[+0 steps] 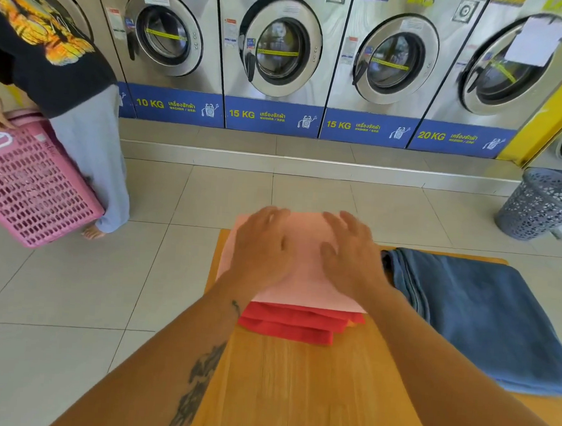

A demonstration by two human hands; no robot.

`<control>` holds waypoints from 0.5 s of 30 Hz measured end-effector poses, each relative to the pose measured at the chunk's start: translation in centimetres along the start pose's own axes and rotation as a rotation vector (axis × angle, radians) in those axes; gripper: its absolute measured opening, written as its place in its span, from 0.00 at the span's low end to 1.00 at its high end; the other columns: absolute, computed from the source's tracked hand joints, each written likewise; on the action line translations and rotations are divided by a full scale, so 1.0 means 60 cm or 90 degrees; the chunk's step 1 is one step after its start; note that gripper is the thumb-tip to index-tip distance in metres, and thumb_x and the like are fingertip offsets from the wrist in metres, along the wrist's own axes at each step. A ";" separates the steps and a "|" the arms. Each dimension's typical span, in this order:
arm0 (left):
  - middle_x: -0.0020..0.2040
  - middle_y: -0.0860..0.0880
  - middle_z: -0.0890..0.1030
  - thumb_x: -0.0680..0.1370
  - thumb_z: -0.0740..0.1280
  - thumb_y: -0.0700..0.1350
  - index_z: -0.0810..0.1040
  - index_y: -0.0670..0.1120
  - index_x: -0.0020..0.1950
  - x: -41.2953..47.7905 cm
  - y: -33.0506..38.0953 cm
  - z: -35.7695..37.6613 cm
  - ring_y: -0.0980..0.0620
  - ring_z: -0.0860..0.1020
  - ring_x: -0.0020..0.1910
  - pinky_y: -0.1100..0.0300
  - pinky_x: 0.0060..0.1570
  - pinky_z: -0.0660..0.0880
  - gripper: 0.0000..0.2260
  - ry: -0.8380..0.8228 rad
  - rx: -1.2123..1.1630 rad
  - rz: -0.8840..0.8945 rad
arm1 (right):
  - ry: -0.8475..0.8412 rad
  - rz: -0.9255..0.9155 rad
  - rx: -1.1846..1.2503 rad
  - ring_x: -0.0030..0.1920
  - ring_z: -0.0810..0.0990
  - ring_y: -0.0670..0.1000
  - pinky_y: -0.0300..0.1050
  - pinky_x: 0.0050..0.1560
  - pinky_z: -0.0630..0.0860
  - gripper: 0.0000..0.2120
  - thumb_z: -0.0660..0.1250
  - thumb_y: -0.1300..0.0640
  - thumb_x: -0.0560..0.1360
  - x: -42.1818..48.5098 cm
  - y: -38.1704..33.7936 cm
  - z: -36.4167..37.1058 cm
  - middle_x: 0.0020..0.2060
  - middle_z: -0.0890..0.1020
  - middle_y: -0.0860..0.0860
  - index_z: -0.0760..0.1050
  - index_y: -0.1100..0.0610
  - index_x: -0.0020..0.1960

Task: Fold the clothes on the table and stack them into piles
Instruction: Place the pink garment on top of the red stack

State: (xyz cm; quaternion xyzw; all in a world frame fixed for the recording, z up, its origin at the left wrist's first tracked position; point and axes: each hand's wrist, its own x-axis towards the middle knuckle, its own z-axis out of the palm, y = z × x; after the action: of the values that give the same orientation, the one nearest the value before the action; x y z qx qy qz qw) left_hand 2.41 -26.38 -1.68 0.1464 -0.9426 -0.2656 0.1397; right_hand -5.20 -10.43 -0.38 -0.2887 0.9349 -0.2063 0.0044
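A folded pale pink cloth point(305, 274) lies on top of a pile of folded red clothes point(295, 323) at the far left part of the wooden table point(300, 397). My left hand point(260, 248) and my right hand point(353, 254) rest flat on the pink cloth, palms down, fingers spread, holding nothing. The pink cloth's far edge hangs slightly past the table's far edge. A folded pair of blue jeans point(485, 320) lies to the right of the pile, apart from my hands.
Another person stands at the left holding a pink laundry basket point(25, 181). A row of washing machines point(277, 53) lines the back wall. A grey perforated bin point(543, 204) stands on the tiled floor at right.
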 end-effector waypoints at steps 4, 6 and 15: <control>0.81 0.52 0.52 0.82 0.48 0.56 0.53 0.56 0.80 0.002 -0.053 0.051 0.52 0.49 0.79 0.45 0.77 0.49 0.25 -0.118 0.096 -0.018 | -0.184 0.065 -0.021 0.80 0.39 0.56 0.67 0.75 0.50 0.29 0.49 0.39 0.80 0.015 0.017 0.064 0.81 0.43 0.47 0.44 0.38 0.79; 0.81 0.53 0.51 0.82 0.47 0.57 0.51 0.56 0.80 0.000 -0.069 0.058 0.53 0.48 0.79 0.48 0.77 0.47 0.26 -0.114 0.089 -0.031 | -0.201 0.085 0.016 0.80 0.38 0.55 0.66 0.76 0.50 0.32 0.49 0.37 0.79 0.023 0.032 0.076 0.81 0.43 0.46 0.43 0.40 0.79; 0.82 0.49 0.48 0.80 0.40 0.60 0.44 0.56 0.80 0.014 -0.041 0.058 0.43 0.50 0.79 0.40 0.74 0.53 0.28 -0.210 0.226 -0.135 | -0.298 0.082 -0.009 0.80 0.42 0.59 0.55 0.77 0.43 0.32 0.52 0.42 0.82 0.039 0.028 0.030 0.81 0.46 0.54 0.46 0.51 0.81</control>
State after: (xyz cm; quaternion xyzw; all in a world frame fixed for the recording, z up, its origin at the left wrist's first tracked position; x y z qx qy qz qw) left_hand 0.96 -27.06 -5.69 0.2218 -0.9638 -0.1292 -0.0721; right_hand -7.83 -11.12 -2.42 -0.2686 0.9262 -0.1265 0.2325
